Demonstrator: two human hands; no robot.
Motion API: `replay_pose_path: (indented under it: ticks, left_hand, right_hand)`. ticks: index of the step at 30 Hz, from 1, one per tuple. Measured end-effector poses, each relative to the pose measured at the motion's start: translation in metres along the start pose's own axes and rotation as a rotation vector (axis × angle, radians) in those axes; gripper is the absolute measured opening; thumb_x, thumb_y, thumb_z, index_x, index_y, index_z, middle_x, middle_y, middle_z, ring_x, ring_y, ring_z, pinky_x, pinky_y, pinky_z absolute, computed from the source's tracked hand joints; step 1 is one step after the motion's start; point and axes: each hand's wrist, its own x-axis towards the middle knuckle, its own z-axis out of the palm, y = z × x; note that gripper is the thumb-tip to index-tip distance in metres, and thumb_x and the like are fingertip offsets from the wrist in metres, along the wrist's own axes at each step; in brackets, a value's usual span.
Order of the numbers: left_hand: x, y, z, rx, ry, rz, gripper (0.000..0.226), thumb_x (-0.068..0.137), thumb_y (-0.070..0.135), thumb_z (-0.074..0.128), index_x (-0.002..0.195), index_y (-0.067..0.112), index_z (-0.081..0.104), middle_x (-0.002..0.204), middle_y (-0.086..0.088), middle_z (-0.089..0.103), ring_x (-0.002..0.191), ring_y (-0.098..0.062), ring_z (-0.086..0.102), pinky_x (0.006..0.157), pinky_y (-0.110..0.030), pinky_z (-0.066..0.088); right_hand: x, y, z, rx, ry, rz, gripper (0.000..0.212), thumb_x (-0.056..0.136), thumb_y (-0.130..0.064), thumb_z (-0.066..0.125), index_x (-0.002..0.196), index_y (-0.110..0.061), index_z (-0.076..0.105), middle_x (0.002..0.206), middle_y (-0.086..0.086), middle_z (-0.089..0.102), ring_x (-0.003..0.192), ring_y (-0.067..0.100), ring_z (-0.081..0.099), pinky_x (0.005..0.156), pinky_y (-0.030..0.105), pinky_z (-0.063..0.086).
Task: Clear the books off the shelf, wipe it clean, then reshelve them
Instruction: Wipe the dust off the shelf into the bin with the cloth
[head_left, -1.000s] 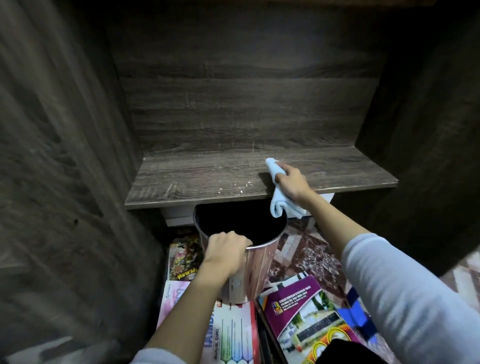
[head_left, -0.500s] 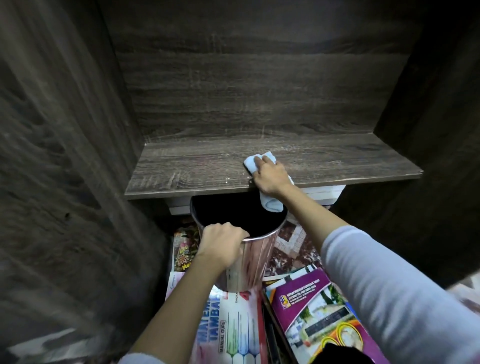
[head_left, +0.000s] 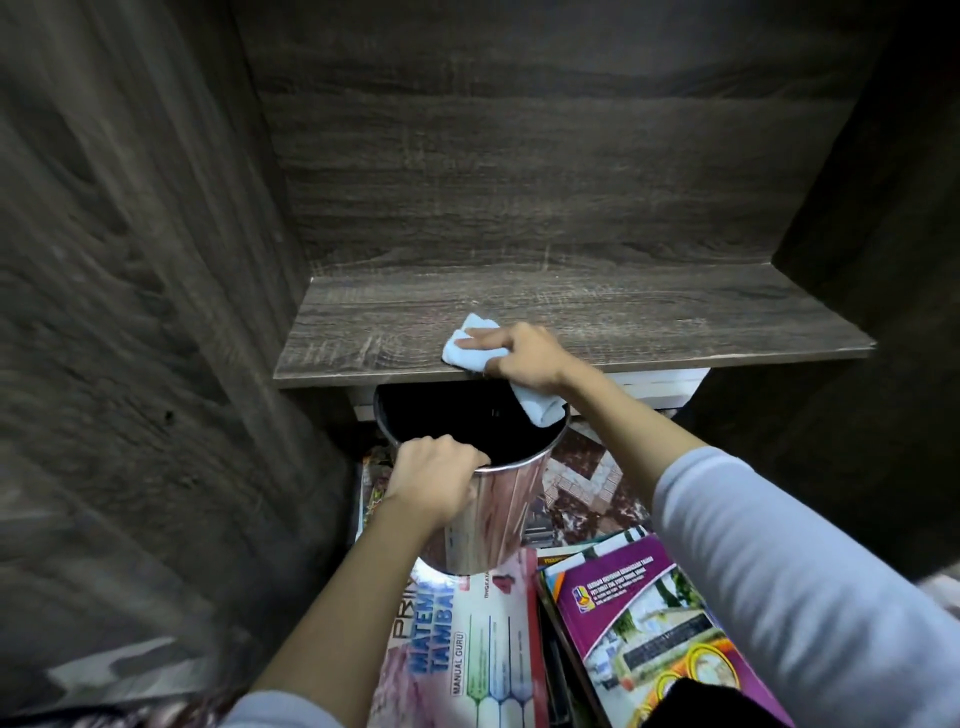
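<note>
Shelf board of dark grey wood-grain laminate (head_left: 649, 312), bare of books and under the wipe, boxed in by a back panel and two side walls. Folded light blue cloth (head_left: 470, 345) flat near the front edge, left of middle, loose tail draped off the lip and hanging over the bin mouth. Right hand (head_left: 524, 358) on top of it, fingers laid out fairly straight and pressing down, thumb hidden; kept flat, most likely, to drag dust along rather than skate over it. Round shiny metal bin with black inside (head_left: 498, 519) just under the front edge, rim gripped by left hand (head_left: 436, 480) with fingers curled over the lip; put there, by the look of it, to catch sweepings off the board. Whether lifted or resting on the book beneath, not possible to tell. Books down on the patterned floor (head_left: 592, 483): white and pink maths manual (head_left: 467, 660) below the bin's base, purple-covered book (head_left: 639, 618) topping a stack to the right, close by for reshelving. Judged mid-wipe, reshelving not yet begun. Open room across the right half and the back strip of the board; left corner tight against the side wall. Care needed at the front edge, with cloth tail near the bin rim
</note>
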Motion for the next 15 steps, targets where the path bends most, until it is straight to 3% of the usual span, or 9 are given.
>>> replay_pose_path:
  ticks: [7, 10, 12, 15]
  left_hand:
    - [-0.004, 0.001, -0.002, 0.007, -0.011, 0.025, 0.024, 0.088, 0.029, 0.055, 0.111, 0.026, 0.061, 0.11, -0.005, 0.065, 0.108, -0.028, 0.058, 0.084, -0.03, 0.043]
    - [-0.005, 0.004, -0.004, 0.009, -0.003, 0.043, 0.027, 0.089, 0.029, 0.055, 0.114, 0.026, 0.06, 0.112, -0.005, 0.065, 0.109, -0.028, 0.058, 0.082, -0.029, 0.043]
    - [-0.005, 0.006, -0.005, 0.011, 0.008, 0.058, 0.026, 0.089, 0.029, 0.055, 0.114, 0.026, 0.06, 0.112, -0.006, 0.065, 0.109, -0.029, 0.058, 0.082, -0.029, 0.043]
    - [-0.004, 0.01, -0.007, -0.006, 0.006, 0.068, 0.024, 0.089, 0.027, 0.054, 0.112, 0.025, 0.061, 0.112, -0.006, 0.065, 0.109, -0.03, 0.058, 0.081, -0.03, 0.043]
  right_hand:
    - [-0.019, 0.0, 0.008, 0.194, -0.021, -0.125, 0.045, 0.08, 0.001, 0.054, 0.117, -0.022, 0.067, 0.132, -0.006, 0.057, 0.132, 0.008, 0.042, 0.114, 0.022, 0.022]
    - [-0.026, -0.002, 0.005, 0.291, -0.031, -0.118, 0.047, 0.075, 0.001, 0.052, 0.111, -0.023, 0.071, 0.121, -0.005, 0.065, 0.11, 0.003, 0.053, 0.092, 0.015, 0.038]
    - [-0.025, -0.004, 0.001, 0.442, 0.049, -0.075, 0.047, 0.073, -0.001, 0.051, 0.113, -0.019, 0.069, 0.115, -0.003, 0.066, 0.099, 0.005, 0.055, 0.081, 0.015, 0.041]
    - [-0.016, 0.0, -0.009, 0.514, 0.365, -0.023, 0.037, 0.074, -0.006, 0.052, 0.11, -0.012, 0.056, 0.115, 0.002, 0.06, 0.111, 0.018, 0.055, 0.092, 0.024, 0.039]
